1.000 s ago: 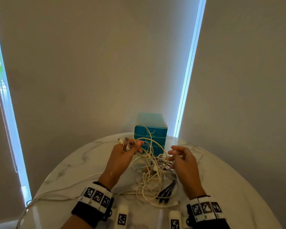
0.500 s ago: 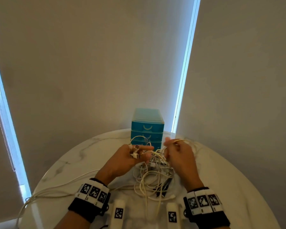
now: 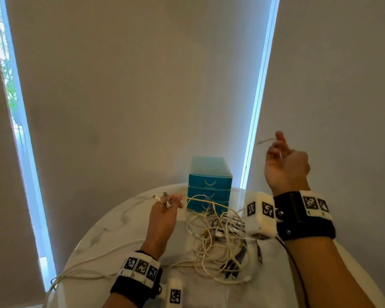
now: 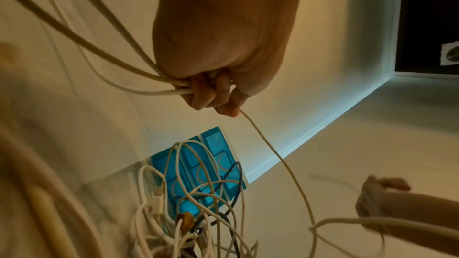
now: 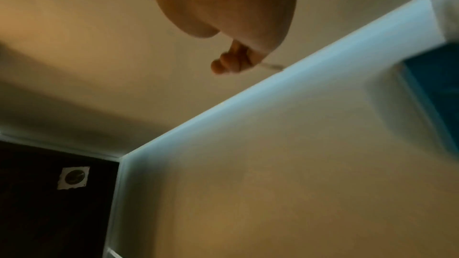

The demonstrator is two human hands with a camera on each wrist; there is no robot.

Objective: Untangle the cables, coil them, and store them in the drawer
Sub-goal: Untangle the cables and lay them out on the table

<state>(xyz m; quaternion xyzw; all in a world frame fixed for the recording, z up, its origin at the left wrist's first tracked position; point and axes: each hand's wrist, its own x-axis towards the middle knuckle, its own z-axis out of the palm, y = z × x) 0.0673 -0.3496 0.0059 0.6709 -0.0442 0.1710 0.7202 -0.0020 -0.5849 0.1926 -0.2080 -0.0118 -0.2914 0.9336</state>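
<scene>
Two hands in use, both gripping cable. Left hand (image 3: pixel 165 215), centre of the head view: fingers curled round several white cable ends, plugs sticking up above the knuckles; one cream cable (image 3: pixel 200 200) runs from it toward the right and down to the heap.

Right hand (image 3: pixel 285 161), raised at upper right of frame: pinches a thin cable end (image 3: pixel 265 141), blurred.

Cable tangle (image 3: pixel 218 241), white, cream and dark strands: lies on the counter (image 3: pixel 111 232), lower centre, just in front of the blue drawer unit (image 3: pixel 209 181); all three drawers appear closed.

Risks, as judged:
- pulling the raised end higher may cinch loops into a knot rather than free them;
- the whole heap may lift or drag toward the counter edge;
- strands trailing off the lower left may slide to the floor;
- a plug may snag and strain.
</scene>
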